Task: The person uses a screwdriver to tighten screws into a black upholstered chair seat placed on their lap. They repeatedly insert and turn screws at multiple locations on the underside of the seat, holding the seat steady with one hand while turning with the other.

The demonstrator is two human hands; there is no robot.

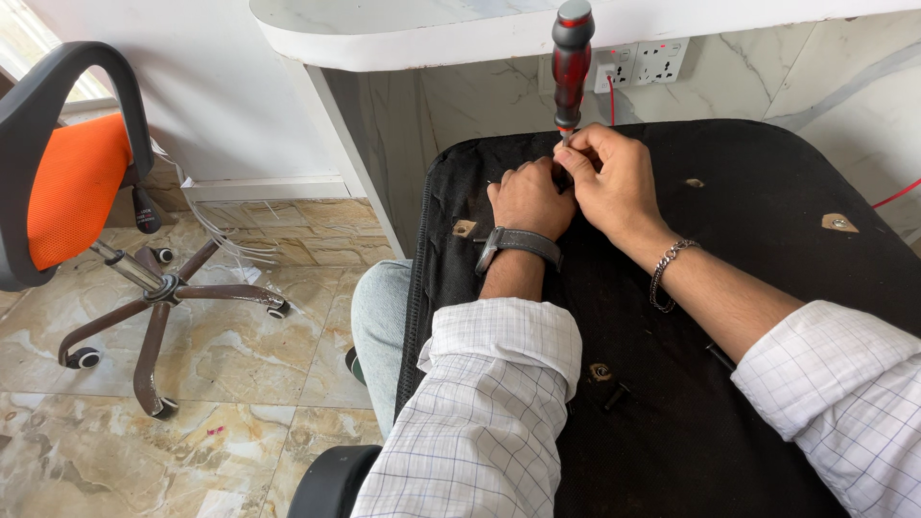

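Head view, looking down at a black seat base [748, 317] lying upside down across the person's lap, its felt underside facing up.

Both hands meet near the far left corner of the base. A screwdriver [572, 62] with a red and black handle stands upright there, tip down at the felt, handle top free above the hands. Right hand [614, 177]: fingers pinched around the lower shaft, just under the handle. Left hand [531, 197]: curled closed, knuckles up, pressed against the right hand at the tip; whether it grips the shaft or something small under it, cannot tell. The tip itself is hidden between the fingers.

A watch [518, 242] sits on the left wrist, a chain bracelet [667, 273] on the right. Checked sleeves are rolled back on both arms.

On the base: a loose bolt [616, 395] by a mounting hole [601, 372] near the near edge, between the forearms. More mounting holes show through torn felt, one [464, 228] by the left edge, one [838, 223] near the right edge.

Around: an orange and black office chair [67, 192] on the tiled floor [240, 384] to the left; a white marble desk [403, 29] edge above; wall sockets [645, 62] behind the screwdriver.
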